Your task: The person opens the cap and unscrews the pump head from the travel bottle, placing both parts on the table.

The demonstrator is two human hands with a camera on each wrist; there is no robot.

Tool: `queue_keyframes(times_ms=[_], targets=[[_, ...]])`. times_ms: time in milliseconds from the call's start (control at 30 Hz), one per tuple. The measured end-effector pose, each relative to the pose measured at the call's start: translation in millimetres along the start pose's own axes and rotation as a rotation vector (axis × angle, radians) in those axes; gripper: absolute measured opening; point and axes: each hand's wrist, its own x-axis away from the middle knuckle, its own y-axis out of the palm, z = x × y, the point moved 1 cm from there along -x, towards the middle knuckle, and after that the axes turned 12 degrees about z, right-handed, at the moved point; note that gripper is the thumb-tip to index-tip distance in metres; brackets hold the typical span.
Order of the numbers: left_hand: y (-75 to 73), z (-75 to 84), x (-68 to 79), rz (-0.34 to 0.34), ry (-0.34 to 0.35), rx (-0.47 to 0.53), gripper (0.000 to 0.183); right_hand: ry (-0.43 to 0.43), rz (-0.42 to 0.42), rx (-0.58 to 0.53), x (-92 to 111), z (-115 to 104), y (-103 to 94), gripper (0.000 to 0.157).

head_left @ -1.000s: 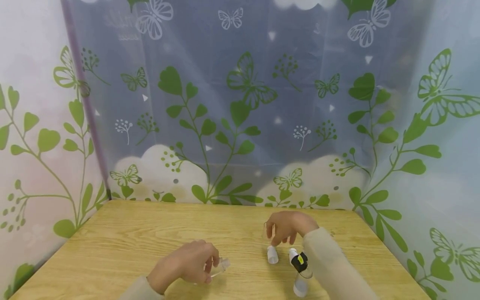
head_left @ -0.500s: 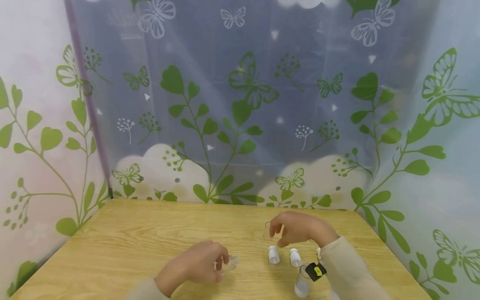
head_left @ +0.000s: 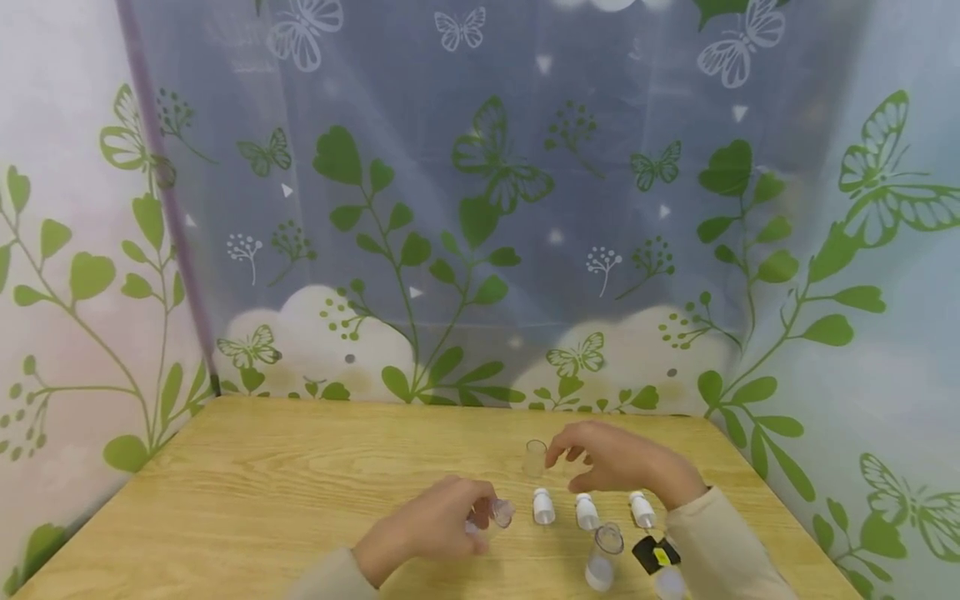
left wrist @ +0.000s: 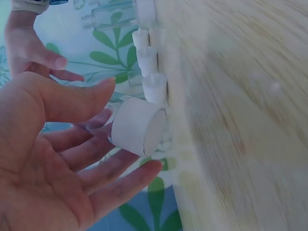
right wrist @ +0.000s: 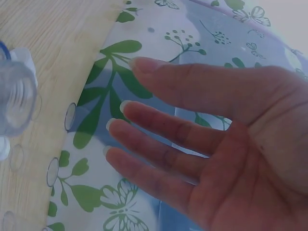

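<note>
My left hand (head_left: 438, 518) grips a small clear bottle (head_left: 502, 512) tilted over the table, its open mouth facing right. In the left wrist view, the bottle's white base (left wrist: 137, 126) shows between the thumb and the curled fingers. To the right, my right hand (head_left: 622, 458) hovers with relaxed, parted fingers and holds nothing, as the right wrist view confirms. Its fingertips are beside a clear cylindrical cap (head_left: 536, 460). Below that hand stand a left white nozzle piece (head_left: 543, 508), a middle one (head_left: 587, 512) and a right one (head_left: 641, 508) in a row.
An uncapped clear bottle (head_left: 600, 573) with a white base stands near the front. Another white-based bottle (head_left: 670, 583) is partly hidden by the black wrist camera (head_left: 656, 555). More clear rims (right wrist: 53, 172) line the table's far edge, by a printed curtain (head_left: 420, 208).
My left hand has moved right with the bottle, whose mouth now turns toward the nozzle pieces. My right hand has drawn back rightward from the left nozzle piece and the clear cap, uncovering both.
</note>
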Motion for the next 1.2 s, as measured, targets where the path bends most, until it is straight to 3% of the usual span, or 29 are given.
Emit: queue_keyframes(times_ms=[233, 467, 1000, 1200], targets=[[14.2, 8.6, -16.6, 0.055, 0.012, 0.040, 0.030, 0.007, 0.026, -0.006, 6, 4, -5.0, 0.032], [29.7, 16.1, -29.4, 0.049, 0.024, 0.135, 0.027, 0.021, 0.033, -0.021, 10, 6, -10.0, 0.032], [52.8, 28.5, -40.0, 0.035, 0.011, 0.174, 0.030, 0.064, 0.037, -0.033, 18, 12, -15.3, 0.033], [56.9, 33.2, -43.2, 0.034, 0.021, 0.139, 0.028, 0.050, 0.037, -0.028, 20, 15, -18.2, 0.033]])
